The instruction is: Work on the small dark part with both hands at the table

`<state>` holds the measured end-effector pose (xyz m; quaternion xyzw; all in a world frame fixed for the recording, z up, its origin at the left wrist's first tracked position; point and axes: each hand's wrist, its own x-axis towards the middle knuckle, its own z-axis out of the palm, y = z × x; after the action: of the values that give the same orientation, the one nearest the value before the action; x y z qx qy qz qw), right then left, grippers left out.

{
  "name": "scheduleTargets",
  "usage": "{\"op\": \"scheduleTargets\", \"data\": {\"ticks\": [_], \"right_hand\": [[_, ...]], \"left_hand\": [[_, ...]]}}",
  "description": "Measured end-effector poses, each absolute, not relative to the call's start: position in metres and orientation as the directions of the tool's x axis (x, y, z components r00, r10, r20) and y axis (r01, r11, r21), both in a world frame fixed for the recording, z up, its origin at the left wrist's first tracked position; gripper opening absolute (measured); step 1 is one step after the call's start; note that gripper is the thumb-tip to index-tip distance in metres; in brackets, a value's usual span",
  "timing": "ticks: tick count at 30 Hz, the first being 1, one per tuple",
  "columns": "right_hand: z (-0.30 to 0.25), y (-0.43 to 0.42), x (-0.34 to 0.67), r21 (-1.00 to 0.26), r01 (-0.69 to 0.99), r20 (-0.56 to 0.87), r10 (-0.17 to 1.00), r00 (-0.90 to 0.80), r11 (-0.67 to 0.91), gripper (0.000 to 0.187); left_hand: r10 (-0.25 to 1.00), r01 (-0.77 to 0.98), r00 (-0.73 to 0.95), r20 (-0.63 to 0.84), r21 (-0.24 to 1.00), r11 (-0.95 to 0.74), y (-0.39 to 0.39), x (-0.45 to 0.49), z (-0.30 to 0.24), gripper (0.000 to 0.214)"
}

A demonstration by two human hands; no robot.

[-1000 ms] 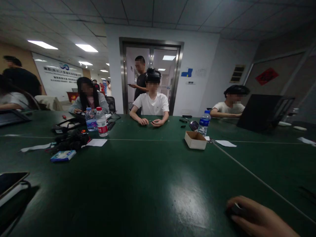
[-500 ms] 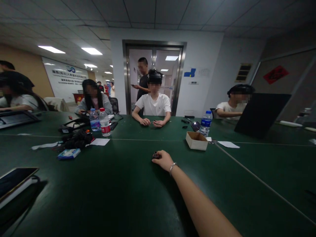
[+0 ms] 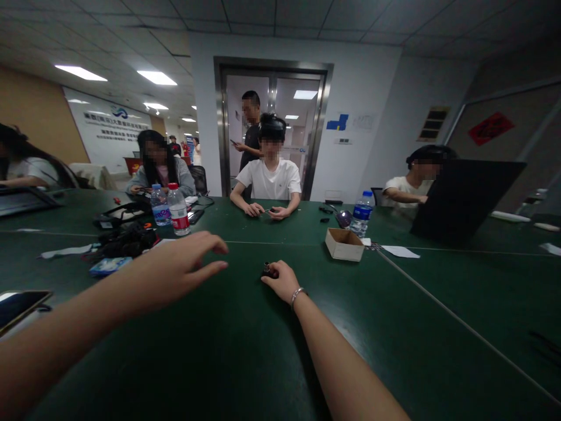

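Note:
My right hand (image 3: 280,279) is stretched far out on the dark green table (image 3: 245,351), closed on a small dark object (image 3: 267,269) that rests on the surface; a bracelet sits on that wrist. My left hand (image 3: 175,266) hovers above the table to the left of it, fingers apart and pointing right, holding nothing. The object is too small to make out in detail.
An open cardboard box (image 3: 344,244) stands right of centre, a blue-label water bottle (image 3: 362,213) behind it. Two bottles (image 3: 177,209), black gear (image 3: 125,241) and a blue packet (image 3: 109,266) lie left. A phone (image 3: 20,305) lies at the near left. A laptop (image 3: 464,199) and several seated people are around.
My right hand slid from the near right corner out to the table's middle with the dark object. My left arm has come into view from the left.

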<state>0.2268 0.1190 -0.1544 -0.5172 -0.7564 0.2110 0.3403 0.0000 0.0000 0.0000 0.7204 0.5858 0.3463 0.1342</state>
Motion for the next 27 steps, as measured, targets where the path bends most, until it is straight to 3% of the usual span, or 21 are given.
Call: {"op": "scheduleTargets", "data": {"ticks": [2, 3, 5, 8, 10, 15, 21, 27], "right_hand": [[-0.156, 0.122, 0.227, -0.677, 0.628, 0.319, 0.923, -0.217, 0.382, 0.015], [-0.157, 0.123, 0.227, -0.685, 0.622, 0.328, 0.923, -0.201, 0.379, 0.015], [-0.158, 0.126, 0.229, -0.711, 0.607, 0.325, 0.932, -0.164, 0.355, 0.015], [-0.158, 0.13, 0.232, -0.74, 0.576, 0.309, 0.936, -0.168, 0.347, 0.013], [-0.157, 0.131, 0.233, -0.727, 0.571, 0.325, 0.924, -0.204, 0.382, 0.013], [-0.156, 0.13, 0.233, -0.696, 0.576, 0.351, 0.903, -0.246, 0.428, 0.016], [-0.153, 0.131, 0.235, -0.699, 0.568, 0.414, 0.893, -0.173, 0.434, 0.02], [-0.157, 0.136, 0.239, -0.818, 0.436, 0.368, 0.924, -0.106, 0.376, 0.025]], "left_hand": [[0.927, 0.814, 0.336, 0.168, 0.443, -0.376, 0.04, 0.037, -0.006, 0.033], [0.915, 0.807, 0.371, 0.159, 0.433, -0.402, 0.061, 0.055, -0.016, 0.038], [0.909, 0.768, 0.348, 0.23, 0.486, -0.417, 0.097, 0.085, -0.048, 0.042], [0.872, 0.61, 0.266, 0.41, 0.629, -0.482, 0.125, 0.106, -0.105, 0.024], [0.874, 0.494, 0.19, 0.448, 0.726, -0.479, 0.13, 0.105, -0.135, 0.023], [0.951, 0.224, 0.078, 0.299, 0.924, -0.309, 0.131, 0.09, -0.163, 0.028], [0.978, -0.017, 0.064, 0.199, 0.98, -0.198, 0.139, 0.085, -0.162, 0.031], [0.982, -0.074, 0.076, 0.174, 0.983, -0.169, 0.143, 0.084, -0.164, 0.035]]}}
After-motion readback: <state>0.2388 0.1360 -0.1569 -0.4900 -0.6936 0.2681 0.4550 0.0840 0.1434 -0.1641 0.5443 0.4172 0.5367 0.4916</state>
